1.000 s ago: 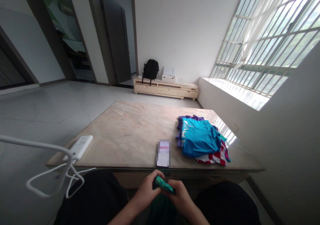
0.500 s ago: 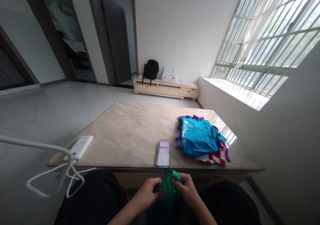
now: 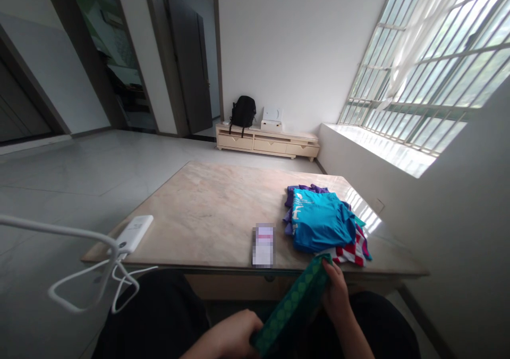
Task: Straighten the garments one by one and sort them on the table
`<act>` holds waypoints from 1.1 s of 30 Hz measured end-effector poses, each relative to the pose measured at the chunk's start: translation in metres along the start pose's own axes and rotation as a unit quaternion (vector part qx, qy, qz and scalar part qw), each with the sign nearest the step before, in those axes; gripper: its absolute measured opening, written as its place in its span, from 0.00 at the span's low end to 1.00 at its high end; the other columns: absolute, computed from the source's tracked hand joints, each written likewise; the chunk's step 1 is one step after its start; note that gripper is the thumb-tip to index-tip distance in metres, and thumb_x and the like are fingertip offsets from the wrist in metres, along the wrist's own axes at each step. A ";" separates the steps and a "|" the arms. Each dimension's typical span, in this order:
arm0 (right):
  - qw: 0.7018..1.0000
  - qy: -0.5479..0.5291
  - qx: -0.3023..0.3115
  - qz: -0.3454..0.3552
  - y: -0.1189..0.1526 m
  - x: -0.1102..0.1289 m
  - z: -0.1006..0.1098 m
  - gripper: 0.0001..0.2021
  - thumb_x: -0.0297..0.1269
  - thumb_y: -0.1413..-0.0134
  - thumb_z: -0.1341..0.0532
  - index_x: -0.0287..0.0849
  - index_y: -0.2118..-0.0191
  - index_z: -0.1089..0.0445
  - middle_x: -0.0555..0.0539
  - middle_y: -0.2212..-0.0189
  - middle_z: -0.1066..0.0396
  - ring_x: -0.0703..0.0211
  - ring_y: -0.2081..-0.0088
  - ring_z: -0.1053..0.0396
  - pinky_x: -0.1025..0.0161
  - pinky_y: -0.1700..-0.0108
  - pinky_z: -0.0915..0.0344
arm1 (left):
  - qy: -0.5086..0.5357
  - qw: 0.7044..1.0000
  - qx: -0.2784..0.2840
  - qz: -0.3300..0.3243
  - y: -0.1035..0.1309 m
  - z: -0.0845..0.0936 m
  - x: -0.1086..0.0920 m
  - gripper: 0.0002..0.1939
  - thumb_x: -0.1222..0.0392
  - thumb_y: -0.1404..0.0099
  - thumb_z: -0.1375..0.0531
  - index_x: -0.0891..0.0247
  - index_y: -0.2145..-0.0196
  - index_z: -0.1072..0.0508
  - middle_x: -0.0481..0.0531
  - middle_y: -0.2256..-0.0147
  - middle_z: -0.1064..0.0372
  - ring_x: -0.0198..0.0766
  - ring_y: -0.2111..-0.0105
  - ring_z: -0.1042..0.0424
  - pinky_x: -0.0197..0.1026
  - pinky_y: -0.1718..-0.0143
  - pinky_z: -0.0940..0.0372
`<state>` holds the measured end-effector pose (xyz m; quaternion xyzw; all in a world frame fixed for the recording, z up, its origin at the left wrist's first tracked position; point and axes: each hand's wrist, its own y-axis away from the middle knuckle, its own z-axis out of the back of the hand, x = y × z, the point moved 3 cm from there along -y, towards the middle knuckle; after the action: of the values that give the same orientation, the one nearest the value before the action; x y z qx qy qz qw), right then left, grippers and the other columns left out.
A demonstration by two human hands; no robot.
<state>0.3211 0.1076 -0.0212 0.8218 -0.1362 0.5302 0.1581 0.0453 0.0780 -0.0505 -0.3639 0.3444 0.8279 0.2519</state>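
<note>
Over the lap, just short of the marble table [image 3: 207, 210], the left hand [image 3: 233, 338] and right hand [image 3: 337, 295] pinch opposite ends of a green patterned cloth [image 3: 292, 306], stretched taut between them; it looks light and limp, best gripped at its edges.

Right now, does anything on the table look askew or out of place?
Mostly tidy. The clothes pile is loosely stacked, its edges uneven, and the white power bank sits at the table's left edge, its cable hanging off.
</note>
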 end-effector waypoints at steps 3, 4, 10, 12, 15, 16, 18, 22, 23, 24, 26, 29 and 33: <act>0.997 -0.044 -0.062 0.003 -0.014 0.013 0.020 0.16 0.49 0.56 0.30 0.44 0.67 0.29 0.54 0.78 0.27 0.58 0.78 0.28 0.63 0.74 0.30 | -0.087 0.996 0.019 0.006 0.002 -0.005 0.000 0.04 0.65 0.59 0.36 0.57 0.84 0.26 0.48 0.82 0.30 0.49 0.76 0.29 0.46 0.72 0.38; 0.995 -0.054 -0.078 0.004 -0.017 0.017 0.025 0.15 0.49 0.55 0.31 0.45 0.67 0.29 0.55 0.78 0.27 0.58 0.78 0.27 0.63 0.74 0.30 | -0.108 0.994 0.023 0.009 0.003 -0.006 0.000 0.05 0.66 0.59 0.37 0.57 0.84 0.27 0.49 0.82 0.29 0.51 0.76 0.28 0.47 0.71 0.37; 0.987 -0.081 -0.137 0.022 -0.028 0.031 0.046 0.15 0.47 0.55 0.30 0.44 0.64 0.27 0.55 0.76 0.25 0.58 0.76 0.26 0.61 0.71 0.28 | -0.169 0.985 0.010 0.039 0.004 0.001 0.001 0.12 0.71 0.57 0.41 0.57 0.76 0.21 0.58 0.70 0.19 0.62 0.66 0.20 0.51 0.67 0.32; 0.985 -0.081 -0.150 0.034 -0.029 0.032 0.048 0.16 0.48 0.55 0.30 0.44 0.63 0.26 0.54 0.74 0.24 0.57 0.74 0.26 0.60 0.69 0.27 | -0.179 0.982 -0.022 0.058 0.005 0.012 0.002 0.14 0.72 0.53 0.42 0.59 0.72 0.20 0.62 0.65 0.18 0.64 0.61 0.20 0.52 0.63 0.31; 0.981 -0.069 -0.173 0.056 -0.030 0.034 0.052 0.16 0.49 0.53 0.31 0.43 0.62 0.26 0.53 0.73 0.24 0.55 0.72 0.25 0.58 0.66 0.27 | -0.190 0.974 -0.082 0.087 0.010 0.033 0.005 0.17 0.73 0.48 0.45 0.61 0.66 0.20 0.65 0.60 0.19 0.61 0.56 0.21 0.51 0.59 0.32; 0.980 -0.060 -0.181 0.063 -0.030 0.034 0.054 0.16 0.49 0.53 0.31 0.43 0.62 0.25 0.53 0.73 0.24 0.55 0.72 0.25 0.58 0.67 0.27 | -0.193 0.971 -0.099 0.096 0.012 0.039 0.006 0.18 0.73 0.47 0.47 0.61 0.65 0.21 0.65 0.59 0.19 0.61 0.56 0.21 0.51 0.58 0.32; 0.977 -0.040 -0.194 0.075 -0.029 0.034 0.056 0.16 0.48 0.54 0.29 0.43 0.64 0.25 0.53 0.75 0.25 0.57 0.74 0.27 0.60 0.70 0.29 | -0.196 0.966 -0.126 0.112 0.017 0.050 0.008 0.18 0.73 0.46 0.48 0.61 0.64 0.22 0.65 0.61 0.20 0.59 0.57 0.21 0.49 0.59 0.33; 0.972 0.013 -0.211 0.100 -0.030 0.034 0.060 0.18 0.49 0.57 0.28 0.41 0.64 0.23 0.54 0.77 0.27 0.60 0.76 0.30 0.63 0.72 0.32 | -0.186 0.962 -0.155 0.130 0.024 0.060 0.015 0.17 0.73 0.42 0.49 0.61 0.63 0.25 0.61 0.62 0.21 0.53 0.59 0.22 0.44 0.61 0.36; 0.970 0.030 -0.217 0.108 -0.030 0.035 0.060 0.19 0.49 0.57 0.28 0.40 0.62 0.23 0.53 0.76 0.26 0.59 0.75 0.30 0.63 0.72 0.32 | -0.182 0.961 -0.161 0.133 0.025 0.062 0.017 0.16 0.72 0.40 0.50 0.61 0.61 0.26 0.60 0.62 0.21 0.51 0.59 0.22 0.43 0.61 0.37; 0.967 0.049 -0.224 0.116 -0.031 0.035 0.062 0.21 0.50 0.56 0.28 0.40 0.60 0.22 0.53 0.75 0.25 0.59 0.74 0.30 0.64 0.71 0.32 | -0.177 0.961 -0.165 0.136 0.025 0.064 0.019 0.16 0.71 0.38 0.51 0.62 0.60 0.26 0.60 0.62 0.21 0.50 0.59 0.22 0.42 0.61 0.37; 0.959 0.089 -0.237 0.124 -0.032 0.035 0.065 0.22 0.50 0.55 0.28 0.38 0.59 0.22 0.51 0.73 0.23 0.57 0.71 0.29 0.64 0.69 0.32 | -0.167 0.962 -0.169 0.137 0.027 0.070 0.024 0.15 0.68 0.33 0.52 0.62 0.58 0.27 0.60 0.61 0.22 0.50 0.58 0.23 0.42 0.61 0.38; 0.951 0.138 -0.250 0.119 -0.035 0.035 0.074 0.24 0.52 0.55 0.29 0.36 0.58 0.21 0.48 0.72 0.21 0.54 0.69 0.27 0.64 0.69 0.32 | -0.144 0.971 -0.154 0.116 0.034 0.080 0.024 0.09 0.61 0.34 0.46 0.61 0.62 0.26 0.57 0.61 0.22 0.48 0.59 0.24 0.40 0.61 0.39; 0.951 0.157 -0.249 0.095 -0.040 0.039 0.093 0.31 0.57 0.59 0.28 0.36 0.54 0.21 0.45 0.67 0.18 0.48 0.66 0.24 0.62 0.69 0.29 | -0.099 0.984 -0.136 0.062 0.052 0.093 0.013 0.07 0.58 0.38 0.42 0.60 0.68 0.25 0.49 0.66 0.24 0.43 0.62 0.25 0.35 0.65 0.40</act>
<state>0.4290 0.1041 -0.0258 0.6456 -0.3150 0.6144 0.3263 -0.0372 0.1167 0.0058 -0.2885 0.2236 0.9132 0.1812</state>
